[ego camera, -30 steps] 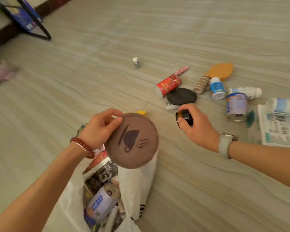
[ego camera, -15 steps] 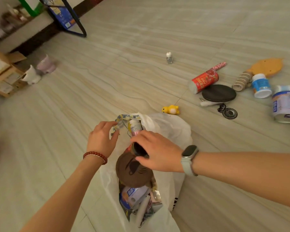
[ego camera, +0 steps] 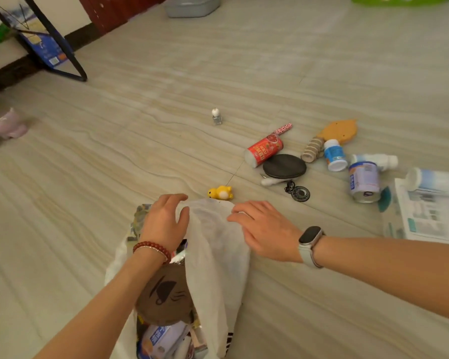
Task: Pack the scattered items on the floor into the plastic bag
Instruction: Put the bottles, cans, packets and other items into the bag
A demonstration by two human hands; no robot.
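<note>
The white plastic bag (ego camera: 218, 255) lies open on the floor in front of me, with a brown round coaster (ego camera: 163, 294) and boxes inside. My left hand (ego camera: 166, 221) grips the bag's far rim between thumb and fingers. Resting flat on the bag's upper flap, my right hand (ego camera: 265, 229) is empty with spread fingers. Just beyond the bag lies a yellow bear toy (ego camera: 221, 193). Farther right are a red can (ego camera: 265, 150), a black disc (ego camera: 284, 166), a dark pendant (ego camera: 300, 193), a blue-white bottle (ego camera: 335, 155) and a tin can (ego camera: 364, 181).
A small white-capped bottle (ego camera: 216, 116) stands alone mid-floor. A pink pen (ego camera: 283, 128), an orange leaf-shaped board (ego camera: 340, 130), a spool (ego camera: 313, 149), a white tube (ego camera: 436, 181) and a leaflet (ego camera: 430, 213) lie at right. A black stand (ego camera: 62, 60) and pink cup (ego camera: 8, 124) are at left.
The coaster went into the bag. My right hand carried a small dark jar to the bag, came out empty and now lies on the flap. My left hand stays at the rim.
</note>
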